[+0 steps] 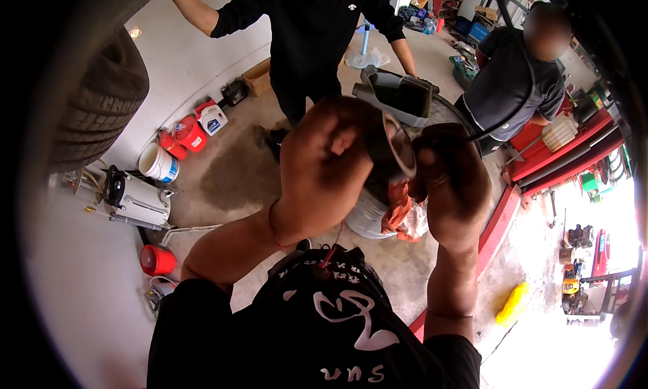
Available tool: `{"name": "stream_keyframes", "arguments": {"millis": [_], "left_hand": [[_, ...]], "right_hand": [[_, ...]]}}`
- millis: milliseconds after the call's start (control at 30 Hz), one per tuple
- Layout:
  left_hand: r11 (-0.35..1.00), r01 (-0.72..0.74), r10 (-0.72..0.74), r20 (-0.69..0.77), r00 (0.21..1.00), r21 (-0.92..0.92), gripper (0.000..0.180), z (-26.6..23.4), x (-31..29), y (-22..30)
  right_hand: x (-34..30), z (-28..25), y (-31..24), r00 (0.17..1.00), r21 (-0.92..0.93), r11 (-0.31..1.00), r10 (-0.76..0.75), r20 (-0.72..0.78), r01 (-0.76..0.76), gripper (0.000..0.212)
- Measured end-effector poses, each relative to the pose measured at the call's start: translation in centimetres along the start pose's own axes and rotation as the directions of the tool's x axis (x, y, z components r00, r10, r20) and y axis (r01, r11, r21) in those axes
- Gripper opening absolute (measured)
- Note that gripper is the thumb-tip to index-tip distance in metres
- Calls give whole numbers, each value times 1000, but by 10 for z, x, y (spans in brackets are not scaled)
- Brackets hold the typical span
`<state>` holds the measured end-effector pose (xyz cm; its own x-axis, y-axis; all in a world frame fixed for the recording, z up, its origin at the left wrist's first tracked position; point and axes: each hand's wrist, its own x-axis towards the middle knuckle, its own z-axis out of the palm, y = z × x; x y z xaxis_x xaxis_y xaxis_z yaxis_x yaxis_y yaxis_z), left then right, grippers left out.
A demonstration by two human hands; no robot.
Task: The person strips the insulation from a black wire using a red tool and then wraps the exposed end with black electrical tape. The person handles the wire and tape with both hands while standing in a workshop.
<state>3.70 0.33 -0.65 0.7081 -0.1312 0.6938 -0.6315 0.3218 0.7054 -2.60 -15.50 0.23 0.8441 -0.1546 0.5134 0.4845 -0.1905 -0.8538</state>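
Note:
My left hand (317, 166) is raised in front of my chest, its fingers closed around a dark roll of tape (406, 153) whose pale core ring faces right. Close beside it, my right hand (459, 197) is closed in a pinch on a thin black cable (518, 109), which comes down from the upper right. The cable's end is hidden in shadow between the fingers. Just below the roll, a reddish crumpled rag (399, 212) hangs over a pale drum (368, 217). A grey drain pan (395, 95) sits beyond my hands.
One co-worker in black (314, 38) stands opposite, a hand by the pan. Another person (509, 85) is at the right. A tire (101, 99) hangs upper left. Red containers (191, 134), a white bucket (156, 161) and a red bucket (158, 259) line the wall. A red lift beam (498, 230) runs along the right.

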Motion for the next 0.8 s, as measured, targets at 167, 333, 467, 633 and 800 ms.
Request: {"name": "stream_keyframes", "arguments": {"millis": [167,333,467,633,800], "left_hand": [[759,638,-610,201,767,-129,28,-1,17,14],[968,123,-137,51,989,220,42,0,4,-2],[663,-525,316,436,843,533,42,-10,3,-2],[297,-797,526,607,596,526,30,-15,10,-10],[323,-835,599,588,544,445,30,-24,16,-8]], "right_hand": [[6,-16,17,924,-214,899,-367,104,381,16],[-3,-10,14,995,-72,992,-101,-8,101,12],[3,-6,18,984,3,996,-87,-155,89,15],[6,-1,9,997,274,959,62,35,-69,17],[3,-5,8,991,303,944,113,71,-129,16]]}}
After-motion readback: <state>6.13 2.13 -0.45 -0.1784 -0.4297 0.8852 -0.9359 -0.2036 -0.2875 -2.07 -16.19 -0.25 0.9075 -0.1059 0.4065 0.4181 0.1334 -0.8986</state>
